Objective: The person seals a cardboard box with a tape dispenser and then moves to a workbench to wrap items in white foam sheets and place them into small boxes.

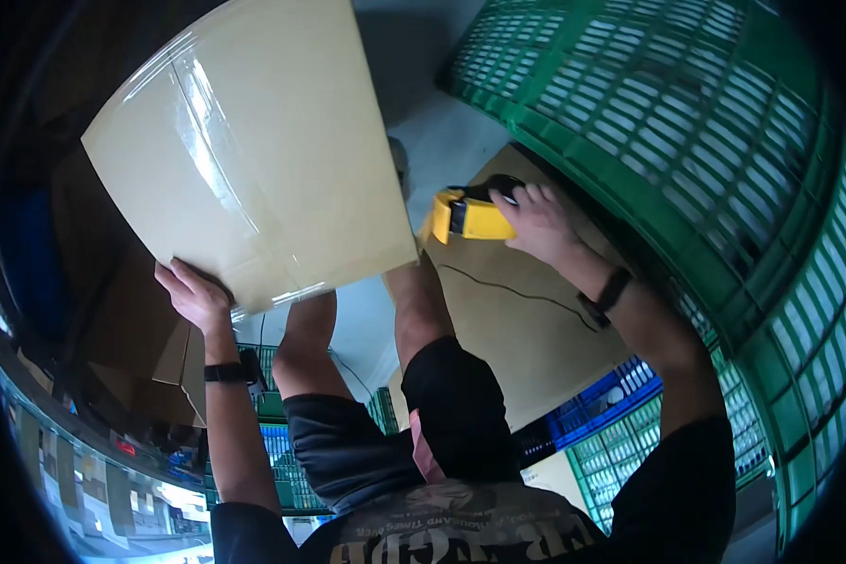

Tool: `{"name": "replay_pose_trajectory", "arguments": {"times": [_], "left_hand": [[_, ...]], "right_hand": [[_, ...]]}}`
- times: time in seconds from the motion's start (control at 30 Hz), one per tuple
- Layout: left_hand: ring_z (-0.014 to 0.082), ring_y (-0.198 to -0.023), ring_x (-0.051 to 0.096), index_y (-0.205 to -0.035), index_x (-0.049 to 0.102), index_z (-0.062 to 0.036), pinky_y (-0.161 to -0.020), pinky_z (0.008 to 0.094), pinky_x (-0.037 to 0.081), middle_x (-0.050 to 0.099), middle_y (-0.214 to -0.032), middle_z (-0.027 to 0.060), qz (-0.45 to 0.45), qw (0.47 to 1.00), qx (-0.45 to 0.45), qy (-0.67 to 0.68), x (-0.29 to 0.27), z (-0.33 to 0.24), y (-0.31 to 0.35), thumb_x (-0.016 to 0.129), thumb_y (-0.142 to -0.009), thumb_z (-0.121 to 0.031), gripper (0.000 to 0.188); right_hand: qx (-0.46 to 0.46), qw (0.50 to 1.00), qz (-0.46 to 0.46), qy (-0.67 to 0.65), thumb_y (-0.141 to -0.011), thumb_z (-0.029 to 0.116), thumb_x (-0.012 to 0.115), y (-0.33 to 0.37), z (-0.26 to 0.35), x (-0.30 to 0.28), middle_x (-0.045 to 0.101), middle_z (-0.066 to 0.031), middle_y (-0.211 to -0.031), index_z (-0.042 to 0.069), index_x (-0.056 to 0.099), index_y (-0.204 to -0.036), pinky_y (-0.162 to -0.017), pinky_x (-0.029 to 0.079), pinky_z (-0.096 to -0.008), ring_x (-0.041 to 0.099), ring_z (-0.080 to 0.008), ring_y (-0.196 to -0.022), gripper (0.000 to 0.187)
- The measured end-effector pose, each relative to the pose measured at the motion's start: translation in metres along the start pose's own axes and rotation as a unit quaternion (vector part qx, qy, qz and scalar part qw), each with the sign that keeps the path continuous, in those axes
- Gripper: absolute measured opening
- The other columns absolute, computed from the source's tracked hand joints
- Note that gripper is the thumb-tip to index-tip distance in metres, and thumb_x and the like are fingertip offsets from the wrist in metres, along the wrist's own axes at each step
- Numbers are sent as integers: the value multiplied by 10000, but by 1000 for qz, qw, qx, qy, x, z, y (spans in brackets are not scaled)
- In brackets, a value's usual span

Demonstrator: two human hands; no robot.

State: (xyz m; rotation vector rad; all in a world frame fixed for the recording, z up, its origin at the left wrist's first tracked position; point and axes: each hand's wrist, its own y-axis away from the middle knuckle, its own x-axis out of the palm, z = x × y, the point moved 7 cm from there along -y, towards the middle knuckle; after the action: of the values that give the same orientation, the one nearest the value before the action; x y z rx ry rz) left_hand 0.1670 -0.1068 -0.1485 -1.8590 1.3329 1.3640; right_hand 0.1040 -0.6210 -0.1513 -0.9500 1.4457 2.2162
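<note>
Here, a person's right hand (540, 226), right of centre in the frame, has its fingers wrapped around a yellow tape dispenser (484, 221), just beside the lower right corner of a tan cardboard box (263, 160) spanning the upper left. At the box's lower left edge rest the left hand's (197, 299) fingers; whether they grip cannot be told. Clean taping likely calls for a braced box, a square dispenser and steady tension.
</note>
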Motion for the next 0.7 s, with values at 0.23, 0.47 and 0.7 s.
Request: {"name": "replay_pose_trajectory", "arguments": {"times": [0.23, 0.47, 0.7], "left_hand": [[536, -910, 604, -1320, 451, -5, -743, 559, 475, 638, -1058, 331, 12, 998, -50, 23, 2, -7, 4, 353, -1052, -426, 509], [533, -961, 608, -1334, 450, -17, -759, 582, 478, 639, -1102, 326, 21, 996, -87, -26, -6, 2, -2, 347, -1040, -495, 571], [524, -1121, 546, -1406, 388, 30, -939, 555, 453, 553, -1279, 334, 21, 999, -35, -34, -4, 8, -8, 390, -1038, -469, 620]], "right_hand": [[82, 993, -6, 79, -787, 242, 721, -17, 54, -13, 599, -85, -944, 106, 558, -1320, -811, 399, -420, 561, -273, -965, 574], [142, 911, 333, 197, -938, 134, 481, -72, 108, 35, 703, -112, -1026, 63, 560, -1323, -758, 369, -516, 640, -256, -900, 400], [237, 940, 212, 125, -942, 130, 475, -81, 82, 89, 724, -66, -1017, 42, 565, -1320, -749, 381, -533, 661, -265, -934, 398]]}}
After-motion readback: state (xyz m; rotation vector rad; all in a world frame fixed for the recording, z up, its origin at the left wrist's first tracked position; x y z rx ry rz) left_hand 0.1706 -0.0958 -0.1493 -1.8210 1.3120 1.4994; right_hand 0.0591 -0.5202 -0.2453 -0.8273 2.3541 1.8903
